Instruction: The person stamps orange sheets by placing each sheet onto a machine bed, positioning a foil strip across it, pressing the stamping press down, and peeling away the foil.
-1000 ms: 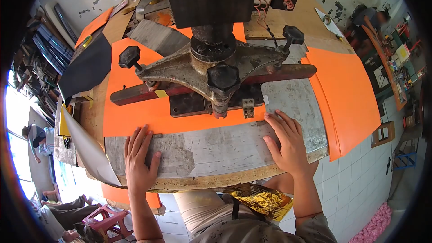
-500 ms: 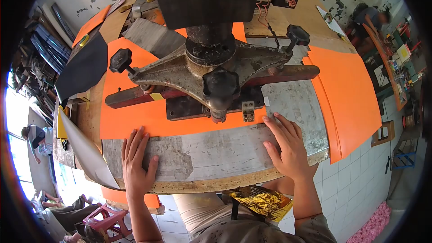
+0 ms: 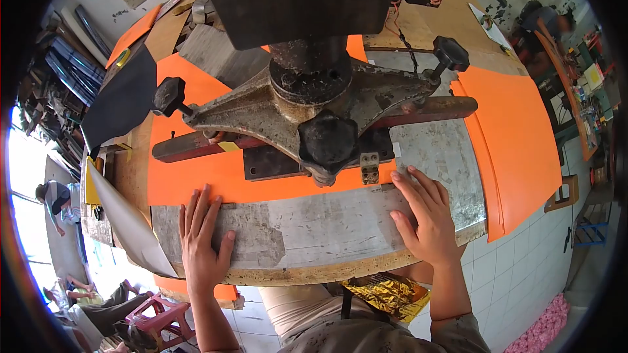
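Observation:
My left hand lies flat with fingers stretched out, its fingertips on the near edge of an orange sheet. At the sheet's near right corner, the fingertips of my right hand touch or nearly touch it; that hand is open too. Over the sheet stands a worn metal press head with black knobs. Beneath it is a dark plate with a small metal block at its right end. The press hides the middle of the sheet. Neither hand holds anything.
Grey metal tabletop has a wooden front edge. Stacked orange sheets lie right, a black sheet left. Gold foil wrapping rests near my lap. A pink stool stands lower left. Other people are at both sides.
The view has shifted slightly, and the press head looks a little larger and lower in the picture. Both hands keep nearly the same places at the sheet's edge.

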`<state>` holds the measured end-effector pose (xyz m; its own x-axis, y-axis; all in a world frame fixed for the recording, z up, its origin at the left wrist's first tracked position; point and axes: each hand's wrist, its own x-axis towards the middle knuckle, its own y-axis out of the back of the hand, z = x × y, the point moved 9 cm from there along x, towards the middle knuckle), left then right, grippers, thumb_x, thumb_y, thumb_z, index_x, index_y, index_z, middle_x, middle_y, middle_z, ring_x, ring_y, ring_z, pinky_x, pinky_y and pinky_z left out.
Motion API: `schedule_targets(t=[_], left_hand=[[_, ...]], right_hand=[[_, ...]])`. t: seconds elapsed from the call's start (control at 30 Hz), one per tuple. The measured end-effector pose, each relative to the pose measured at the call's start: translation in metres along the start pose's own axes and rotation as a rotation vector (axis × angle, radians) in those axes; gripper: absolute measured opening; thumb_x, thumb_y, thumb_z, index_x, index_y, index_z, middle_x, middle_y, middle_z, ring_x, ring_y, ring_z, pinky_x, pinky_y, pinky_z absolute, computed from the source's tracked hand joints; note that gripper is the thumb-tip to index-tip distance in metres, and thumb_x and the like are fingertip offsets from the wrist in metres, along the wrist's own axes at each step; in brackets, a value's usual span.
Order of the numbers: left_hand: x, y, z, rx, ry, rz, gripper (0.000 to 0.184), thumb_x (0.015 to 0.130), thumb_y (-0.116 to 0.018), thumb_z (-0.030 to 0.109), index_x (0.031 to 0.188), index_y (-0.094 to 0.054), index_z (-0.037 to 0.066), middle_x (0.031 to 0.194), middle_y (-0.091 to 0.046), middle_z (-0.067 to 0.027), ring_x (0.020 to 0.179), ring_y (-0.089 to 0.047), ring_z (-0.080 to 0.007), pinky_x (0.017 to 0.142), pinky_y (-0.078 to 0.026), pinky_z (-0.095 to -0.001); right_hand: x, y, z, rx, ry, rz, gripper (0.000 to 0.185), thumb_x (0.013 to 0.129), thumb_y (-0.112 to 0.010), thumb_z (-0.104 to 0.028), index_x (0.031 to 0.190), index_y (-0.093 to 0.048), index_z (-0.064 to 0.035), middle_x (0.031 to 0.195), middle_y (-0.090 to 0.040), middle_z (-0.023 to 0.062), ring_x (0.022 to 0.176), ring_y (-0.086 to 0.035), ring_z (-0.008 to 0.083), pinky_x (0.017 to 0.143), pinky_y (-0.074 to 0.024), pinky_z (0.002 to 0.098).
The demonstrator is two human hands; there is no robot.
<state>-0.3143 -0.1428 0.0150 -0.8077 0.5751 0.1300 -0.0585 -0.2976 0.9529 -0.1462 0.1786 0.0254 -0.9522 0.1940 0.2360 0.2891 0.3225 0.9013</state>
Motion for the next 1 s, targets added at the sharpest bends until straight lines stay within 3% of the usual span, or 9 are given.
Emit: schedule_targets(t=[0.27,0.43,0.53,0.67,0.8,1.0], left_hand=[[0.004,0.003,0.007,-0.013,-0.055,-0.019,0.061,0.092,-0.064,0.028,0.146,-0.053,0.002,0.162,-0.039,-0.0166,0.152,-0.031,-0.0381,0.126,-0.012,-0.0574],[0.005,0.013,0.014,0.017,-0.15,-0.008,0.069,0.092,-0.068,0.036,0.149,-0.049,0.003,0.164,-0.035,-0.0157,0.152,-0.03,-0.0366,0.126,-0.016,-0.0546],[0.008,0.012,0.021,-0.144,-0.24,-0.047,0.068,0.091,-0.068,0.029,0.151,-0.047,0.004,0.165,-0.034,-0.0157,0.154,-0.027,-0.0361,0.128,-0.015,-0.0536],[0.008,0.006,0.017,-0.077,-0.278,-0.071,0.066,0.095,-0.064,0.033,0.152,-0.047,0.004,0.165,-0.035,-0.0142,0.154,-0.027,-0.0347,0.128,-0.016,-0.0519],[0.006,0.008,0.02,-0.031,-0.301,-0.018,0.063,0.097,-0.063,0.041,0.149,-0.05,0.007,0.161,-0.039,-0.016,0.152,-0.031,-0.0351,0.127,-0.02,-0.0528],[0.004,0.008,0.028,-0.027,-0.363,0.028,0.056,0.098,-0.063,0.042,0.143,-0.056,0.009,0.159,-0.042,-0.0166,0.149,-0.035,-0.0371,0.123,-0.027,-0.0511]], right_hand=[[0.001,0.001,-0.005,0.005,0.02,0.013,0.054,0.097,-0.063,-0.022,0.148,-0.051,-0.0083,0.148,-0.057,0.0084,0.142,-0.047,0.0316,0.115,-0.0339,0.051],[-0.004,0.002,-0.009,-0.005,0.047,0.045,0.051,0.099,-0.061,-0.024,0.147,-0.052,-0.0079,0.15,-0.055,0.0094,0.143,-0.045,0.0311,0.116,-0.033,0.0499],[-0.006,0.001,-0.012,-0.022,0.066,0.061,0.049,0.101,-0.059,-0.026,0.146,-0.053,-0.0074,0.15,-0.054,0.0092,0.144,-0.044,0.0311,0.118,-0.0318,0.0492],[-0.011,-0.001,-0.011,-0.051,0.074,0.065,0.047,0.103,-0.057,-0.027,0.145,-0.054,-0.0074,0.149,-0.055,0.0089,0.143,-0.044,0.0308,0.118,-0.0315,0.0487],[-0.011,0.0,-0.012,-0.06,0.073,0.079,0.046,0.103,-0.057,-0.027,0.145,-0.054,-0.0075,0.149,-0.055,0.0091,0.142,-0.045,0.0305,0.117,-0.0319,0.048],[-0.013,-0.003,-0.013,-0.116,0.103,0.095,0.047,0.103,-0.058,-0.029,0.144,-0.055,-0.0071,0.149,-0.054,0.0088,0.14,-0.045,0.0302,0.117,-0.0336,0.0458]])
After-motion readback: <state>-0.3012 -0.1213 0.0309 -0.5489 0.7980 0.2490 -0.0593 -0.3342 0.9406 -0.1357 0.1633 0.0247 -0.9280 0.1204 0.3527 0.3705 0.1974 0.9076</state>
